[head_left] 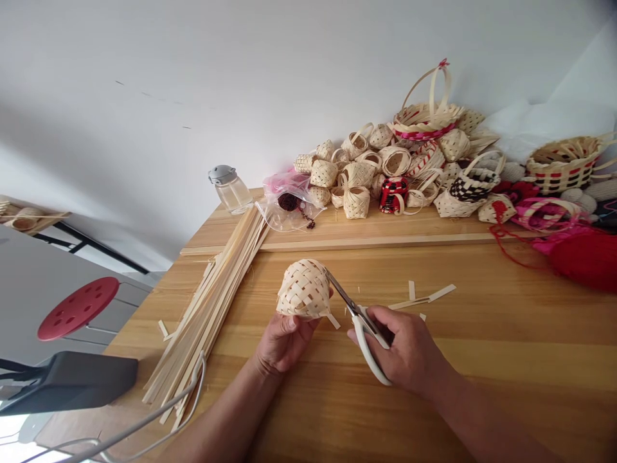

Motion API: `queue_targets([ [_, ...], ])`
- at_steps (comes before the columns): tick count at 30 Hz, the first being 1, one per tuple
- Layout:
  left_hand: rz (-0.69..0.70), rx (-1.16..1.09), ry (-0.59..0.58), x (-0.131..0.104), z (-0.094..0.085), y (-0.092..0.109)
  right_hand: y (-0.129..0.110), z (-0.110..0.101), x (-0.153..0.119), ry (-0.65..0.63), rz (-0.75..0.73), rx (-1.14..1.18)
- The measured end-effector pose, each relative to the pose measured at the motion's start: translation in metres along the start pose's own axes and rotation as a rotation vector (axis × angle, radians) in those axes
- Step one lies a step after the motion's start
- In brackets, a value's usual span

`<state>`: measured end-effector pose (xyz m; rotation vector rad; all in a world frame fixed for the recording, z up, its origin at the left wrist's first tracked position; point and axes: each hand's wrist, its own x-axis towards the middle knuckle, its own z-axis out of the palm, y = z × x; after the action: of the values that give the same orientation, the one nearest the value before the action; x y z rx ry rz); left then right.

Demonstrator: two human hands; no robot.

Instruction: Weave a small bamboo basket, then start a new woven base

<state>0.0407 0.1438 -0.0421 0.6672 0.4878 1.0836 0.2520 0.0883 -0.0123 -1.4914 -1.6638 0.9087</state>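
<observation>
My left hand (288, 341) grips a small woven basket (303, 289) of pale strips from below, fingers closed on its lower side. One loose strip end (333, 320) sticks out at the basket's lower right. In my right hand (407, 347) is a pair of scissors (359, 315) with white handles, my fingers in the loops. The blades point up and left, and their tips are at the basket's right side. Whether a strip lies between the blades I cannot tell. Cut strip pieces (441, 293) lie on the wooden table (308, 411) beyond my right hand.
A bundle of long pale strips (216, 308) lies on the left, with a white cable (193, 379) across its near end. Behind stand a water bottle (231, 190), a plastic bag (289, 206) and a pile of small woven baskets (357, 199). Red yarn (585, 257) lies right.
</observation>
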Motion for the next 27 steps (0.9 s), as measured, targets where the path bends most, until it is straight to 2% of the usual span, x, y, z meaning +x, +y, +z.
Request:
queue_targets([
  [5, 0.019, 0.000, 0.003, 0.000, 0.001, -0.001, 0.008, 0.008, -0.002, -0.026, 0.007, 0.061],
  [12, 0.003, -0.022, -0.014, -0.001, -0.002, -0.002, 0.019, 0.016, -0.001, 0.039, -0.075, -0.055],
  [18, -0.002, -0.032, -0.024, 0.000, -0.002, -0.001, 0.018, 0.016, -0.002, 0.062, -0.068, -0.069],
  [24, 0.000, -0.047, -0.033, 0.001, -0.006, -0.001, 0.016, 0.017, -0.004, -0.027, 0.026, 0.055],
  [27, 0.015, -0.045, -0.032, 0.002, -0.007, -0.001, 0.014, 0.014, -0.004, 0.005, -0.004, -0.014],
])
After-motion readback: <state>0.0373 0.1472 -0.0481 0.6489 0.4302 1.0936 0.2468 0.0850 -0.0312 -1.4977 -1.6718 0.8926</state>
